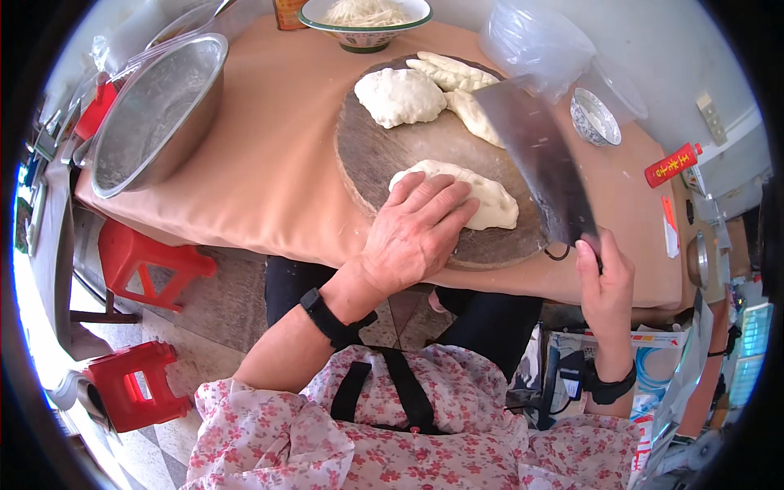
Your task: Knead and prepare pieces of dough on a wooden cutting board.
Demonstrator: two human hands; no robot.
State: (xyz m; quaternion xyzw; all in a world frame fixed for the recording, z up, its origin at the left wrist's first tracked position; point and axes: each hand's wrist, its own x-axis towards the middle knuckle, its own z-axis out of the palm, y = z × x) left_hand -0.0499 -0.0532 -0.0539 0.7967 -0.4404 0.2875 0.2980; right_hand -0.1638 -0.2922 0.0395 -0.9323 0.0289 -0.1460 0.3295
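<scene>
On a round wooden board (pixel 363 151), my left hand (pixel 420 224) lies over the left part of a long piece of pale dough (pixel 492 202), its fingers curved and holding it. My right hand (pixel 606 273) is closed round the handle of a wide, dark cleaver (pixel 539 151). The blade, slightly blurred, stands tilted over the board's right side, to the right of the held dough. Farther back on the board are a rounded lump of dough (pixel 398 98) and two long, creased pieces of dough, one at the back (pixel 457 73) and one partly hidden by the blade (pixel 474 118).
A large metal basin (pixel 163 114) stands on the table (pixel 278 147) at left. At the back are a bowl of noodles (pixel 365 33) and clear plastic bags (pixel 539 49). A small patterned bowl (pixel 594 117) sits right of the cleaver. Red stools (pixel 139 388) stand on the floor.
</scene>
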